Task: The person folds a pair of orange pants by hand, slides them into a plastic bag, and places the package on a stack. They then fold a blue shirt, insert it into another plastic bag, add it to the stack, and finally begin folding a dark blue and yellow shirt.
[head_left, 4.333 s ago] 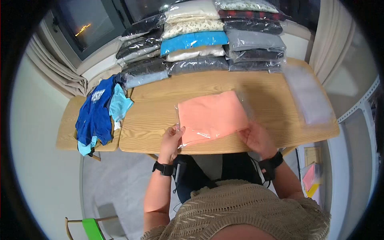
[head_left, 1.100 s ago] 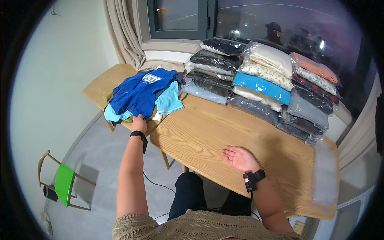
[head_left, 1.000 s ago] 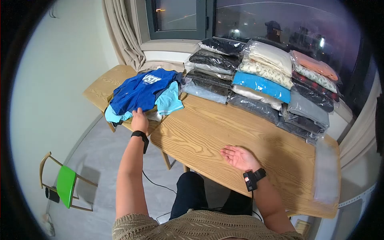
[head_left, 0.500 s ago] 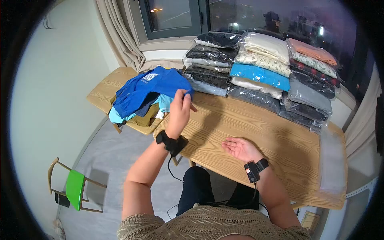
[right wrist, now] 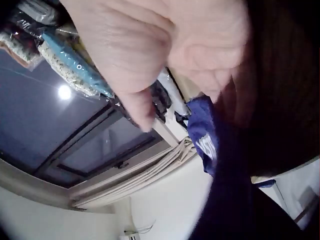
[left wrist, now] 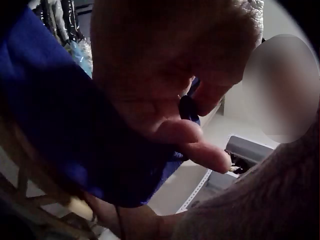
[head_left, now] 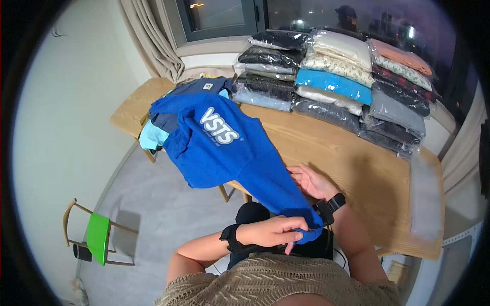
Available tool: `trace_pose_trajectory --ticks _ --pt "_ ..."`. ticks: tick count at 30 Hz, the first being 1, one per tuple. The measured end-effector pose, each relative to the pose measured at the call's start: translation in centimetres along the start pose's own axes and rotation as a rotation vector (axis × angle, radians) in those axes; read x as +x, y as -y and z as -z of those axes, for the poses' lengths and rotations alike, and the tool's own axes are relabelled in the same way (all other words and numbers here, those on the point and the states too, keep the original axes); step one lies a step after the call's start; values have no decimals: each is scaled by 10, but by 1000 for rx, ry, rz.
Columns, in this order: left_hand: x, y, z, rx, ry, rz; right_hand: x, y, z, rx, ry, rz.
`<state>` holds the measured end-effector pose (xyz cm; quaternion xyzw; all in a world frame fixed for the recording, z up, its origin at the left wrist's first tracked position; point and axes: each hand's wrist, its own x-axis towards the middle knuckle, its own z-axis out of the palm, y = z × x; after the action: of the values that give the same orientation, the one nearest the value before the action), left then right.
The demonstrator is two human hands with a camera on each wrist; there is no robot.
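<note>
A wooden table [head_left: 357,163] stands below a dark window. Nearest the body, the left hand [head_left: 273,232] grips one end of a blue sweatshirt [head_left: 219,148], with the fingers curled round the cloth. The right hand [head_left: 311,181] lies relaxed, palm up, on the table just beside it. The sweatshirt hangs in the air and stretches toward a pile of clothes [head_left: 201,86]. Behind are stacks of bagged clothes [head_left: 332,84]. The sweatshirt looks soft, light and limp, so I think it is best taken at both shoulders.
</note>
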<state>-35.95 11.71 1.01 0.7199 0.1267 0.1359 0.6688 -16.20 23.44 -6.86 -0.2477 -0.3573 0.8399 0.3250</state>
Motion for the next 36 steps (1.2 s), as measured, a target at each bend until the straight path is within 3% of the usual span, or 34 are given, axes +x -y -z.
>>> trace_pose_trajectory --ticks 2,4,8,10,11,13,15,17,18,19,21,22,23,25,26,28,29,31,33,35,36 --pt "-5 11 -3 -49 -18 13 -1 -3 -3 -31 14 13" --pt "-12 14 -4 -90 -54 30 -3 -7 -7 -173 -104 62" --pt "-20 17 -1 -156 -91 20 1 -1 -16 -160 -55 4" --pt "-14 12 -4 -47 -18 13 3 4 -44 -381 -257 -112" --pt "-8 12 -8 -54 -14 18 7 3 -42 -374 -261 -117" --pt "5 12 -14 2 4 -99 17 0 -35 -798 -256 -125" --pt "5 16 -7 -51 3 -137 -5 18 -45 -628 -346 2" --pt "-9 9 8 56 -176 -222 -32 42 -33 -438 -315 41" --pt "-17 17 20 84 -300 -243 -52 53 -13 -499 -313 79" --pt "-29 10 28 218 -514 -142 -70 63 4 -560 -310 116" --pt "-44 15 62 656 -850 -91 -120 83 -26 -624 -436 300" --pt "-51 19 76 891 -974 -107 -145 88 -24 -613 -536 235" --pt "-62 35 89 1028 -1007 4 -171 91 -15 -599 -637 167" --pt "-72 60 101 1082 -994 233 -218 87 6 -515 -720 155" --pt "-71 65 98 1073 -980 233 -237 84 3 -509 -734 148" --pt "-66 74 90 1075 -815 447 -273 82 -7 -566 -980 182" --pt "-61 76 85 1067 -796 444 -289 81 1 -559 -998 174" --pt "-49 74 74 1166 -722 484 -327 80 22 -656 -1015 -249" --pt "-46 79 73 1145 -705 444 -338 73 33 -749 -976 -296" --pt "-46 77 73 1156 -711 435 -327 76 29 -1320 -1062 -18" --pt "-45 77 73 1162 -704 429 -307 95 12 -1531 -1034 -122"
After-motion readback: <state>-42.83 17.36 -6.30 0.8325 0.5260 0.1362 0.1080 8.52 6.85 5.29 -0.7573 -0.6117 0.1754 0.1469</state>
